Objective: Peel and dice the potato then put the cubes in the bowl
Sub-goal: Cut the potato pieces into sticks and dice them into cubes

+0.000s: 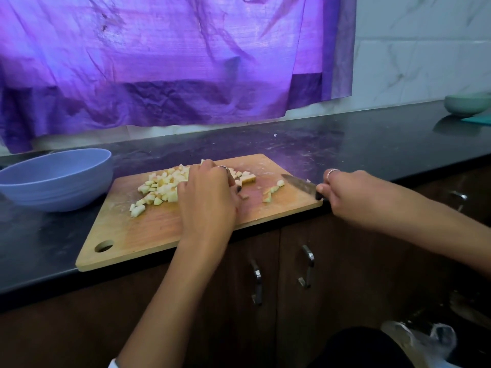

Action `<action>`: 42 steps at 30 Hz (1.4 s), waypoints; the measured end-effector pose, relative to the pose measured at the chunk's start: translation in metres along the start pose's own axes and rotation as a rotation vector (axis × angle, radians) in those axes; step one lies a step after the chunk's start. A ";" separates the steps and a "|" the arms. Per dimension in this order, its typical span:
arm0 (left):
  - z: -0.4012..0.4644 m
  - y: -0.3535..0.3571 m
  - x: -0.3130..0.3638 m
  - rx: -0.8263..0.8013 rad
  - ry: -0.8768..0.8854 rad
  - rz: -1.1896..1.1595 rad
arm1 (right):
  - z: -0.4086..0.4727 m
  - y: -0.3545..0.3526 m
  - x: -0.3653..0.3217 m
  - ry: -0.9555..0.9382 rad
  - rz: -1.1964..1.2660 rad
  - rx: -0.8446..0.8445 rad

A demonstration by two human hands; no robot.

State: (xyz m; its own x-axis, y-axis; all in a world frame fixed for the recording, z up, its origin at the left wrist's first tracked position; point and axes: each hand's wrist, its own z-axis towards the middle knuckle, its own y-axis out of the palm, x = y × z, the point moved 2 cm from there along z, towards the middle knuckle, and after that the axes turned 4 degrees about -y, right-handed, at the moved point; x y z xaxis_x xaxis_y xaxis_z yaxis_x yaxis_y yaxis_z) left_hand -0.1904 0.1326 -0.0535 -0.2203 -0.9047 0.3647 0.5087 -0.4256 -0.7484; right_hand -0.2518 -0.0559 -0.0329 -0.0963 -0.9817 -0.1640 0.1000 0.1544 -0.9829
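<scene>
A wooden cutting board (164, 232) lies on the black counter. A heap of pale potato cubes (159, 188) covers its far left part, and a few loose cubes (271, 192) lie to the right. My left hand (207, 195) rests over the cubes in the middle of the board with its fingers curled down among them; what they hold is hidden. My right hand (350, 195) grips the dark handle of a knife (299, 183) at the board's right end, blade pointing left and lying low. A blue bowl (57, 179) stands just left of the board.
A purple cloth (172, 62) hangs on the wall behind the counter. A green bowl (465, 104) sits at the far right of the counter. Cabinet doors with metal handles (308, 266) are below the counter edge. A plastic bag (425, 341) lies on the floor.
</scene>
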 end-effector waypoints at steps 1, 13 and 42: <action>0.001 -0.001 -0.003 0.016 -0.001 -0.011 | 0.001 0.001 -0.007 -0.008 -0.006 -0.022; -0.019 -0.025 -0.050 0.176 -0.059 0.002 | 0.022 -0.022 -0.010 -0.482 0.081 0.145; -0.013 -0.018 -0.050 -0.041 -0.185 0.020 | 0.063 0.019 0.065 -0.059 0.205 0.378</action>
State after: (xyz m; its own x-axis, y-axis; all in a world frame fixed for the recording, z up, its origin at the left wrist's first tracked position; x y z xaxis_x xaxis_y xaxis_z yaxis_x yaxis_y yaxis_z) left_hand -0.1990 0.1854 -0.0657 -0.0514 -0.8952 0.4426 0.4764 -0.4115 -0.7770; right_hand -0.1937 -0.1237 -0.0566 0.0191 -0.9413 -0.3369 0.4678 0.3062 -0.8291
